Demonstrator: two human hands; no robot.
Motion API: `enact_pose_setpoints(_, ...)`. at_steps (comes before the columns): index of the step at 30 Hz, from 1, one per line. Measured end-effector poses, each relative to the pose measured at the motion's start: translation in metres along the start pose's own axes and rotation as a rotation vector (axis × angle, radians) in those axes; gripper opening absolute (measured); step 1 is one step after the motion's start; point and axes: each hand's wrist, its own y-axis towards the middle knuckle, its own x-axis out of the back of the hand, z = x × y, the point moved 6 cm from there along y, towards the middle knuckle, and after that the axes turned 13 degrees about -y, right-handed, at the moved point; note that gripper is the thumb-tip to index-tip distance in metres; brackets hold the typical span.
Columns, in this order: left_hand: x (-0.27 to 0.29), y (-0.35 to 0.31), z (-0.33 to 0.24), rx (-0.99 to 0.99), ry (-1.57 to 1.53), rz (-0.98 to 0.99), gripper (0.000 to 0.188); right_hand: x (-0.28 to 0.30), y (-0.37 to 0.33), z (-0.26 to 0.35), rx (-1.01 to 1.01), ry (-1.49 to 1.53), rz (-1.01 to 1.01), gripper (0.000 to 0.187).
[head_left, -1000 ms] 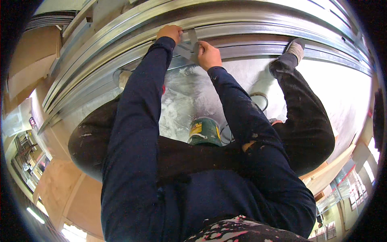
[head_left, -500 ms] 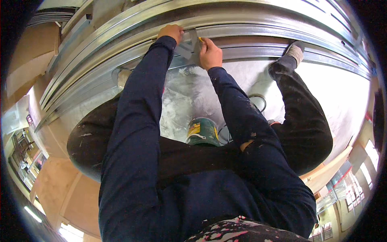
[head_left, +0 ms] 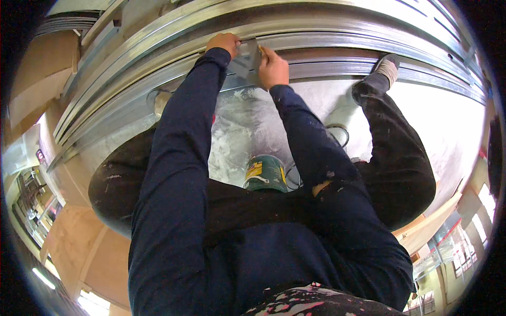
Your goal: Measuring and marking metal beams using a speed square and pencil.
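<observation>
My right hand (head_left: 273, 68) is closed in a pinch on a small yellow pencil-like stick (head_left: 260, 49), most of it hidden by the fingers. To its left my left hand (head_left: 223, 43) is also closed, fingertips on the edge of the metal channels; whatever they grip is too small to make out. Between the two hands a flat grey metal piece (head_left: 254, 58) rests across the channels, its lower part beside my right fingers. Long silvery metal channels (head_left: 332, 41) lie side by side in front of me, bending across the view.
A green tub with a yellow label (head_left: 265, 174) stands between my legs on the white-smeared grey floor (head_left: 232, 134). A dark ring-shaped cord (head_left: 340, 136) lies right of it. My right shoe (head_left: 387, 68) touches the channels. Brown boards (head_left: 74, 242) are at the left.
My right hand has shifted very slightly left, and less of the yellow stick shows. My left hand and the channels stay almost where they were.
</observation>
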Motion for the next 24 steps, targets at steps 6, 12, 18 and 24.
enact_pose_setpoints(6, 0.000, 0.000, -0.003, -0.023, 0.040, 0.031, 0.030, 0.010, 0.026, 0.012, 0.029, -0.135, 0.083, 0.026)
enact_pose_setpoints(12, 0.003, -0.006, -0.003, 0.009, 0.016, 0.030, 0.033, -0.001, -0.032, -0.022, 0.030, -0.233, 0.422, 0.025)
enact_pose_setpoints(18, 0.009, -0.006, 0.005, -0.066, -0.014, 0.012, 0.025, 0.005, -0.040, -0.036, 0.013, -0.073, 0.282, 0.024)
enact_pose_setpoints(24, 0.007, -0.004, 0.016, 0.002, -0.027, 0.045, 0.022, 0.020, -0.030, -0.022, 0.037, 0.046, 0.099, 0.024)
